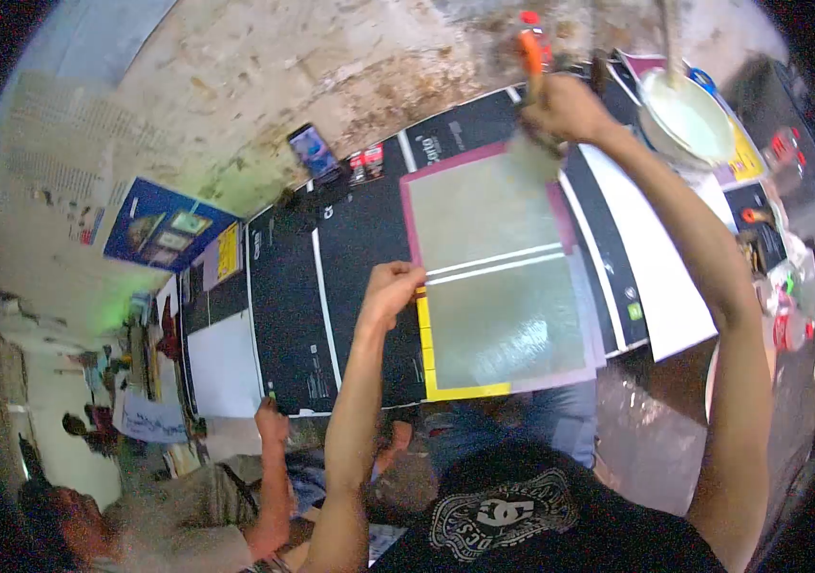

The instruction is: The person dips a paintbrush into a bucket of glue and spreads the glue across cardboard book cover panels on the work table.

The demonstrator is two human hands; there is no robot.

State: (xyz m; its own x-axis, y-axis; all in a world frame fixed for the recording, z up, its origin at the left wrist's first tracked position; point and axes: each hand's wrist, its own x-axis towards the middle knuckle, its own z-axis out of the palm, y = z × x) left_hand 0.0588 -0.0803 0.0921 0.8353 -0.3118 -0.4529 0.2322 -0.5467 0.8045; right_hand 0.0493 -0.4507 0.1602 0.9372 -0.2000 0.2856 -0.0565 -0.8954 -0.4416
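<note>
My right hand (570,110) is closed around a paintbrush (529,53) with an orange handle. Its bristle end, smeared by motion, is over the far right corner of a bordered sheet (512,329). That sheet has two grey-green panels split by white stripes, with pink and yellow margins, and its near panel shines as if wet. At the sheet's left edge, the fingers of my left hand (393,291) pinch the margin. Beneath lie black printed boards (283,277) with white lines.
To the right stands a white bucket (651,119) of pale liquid with a stick in it, near white paper (660,248) and plastic bottles (791,329). A phone (312,148) rests by the stained wall. At lower left sits another person (274,425), one hand at the table edge.
</note>
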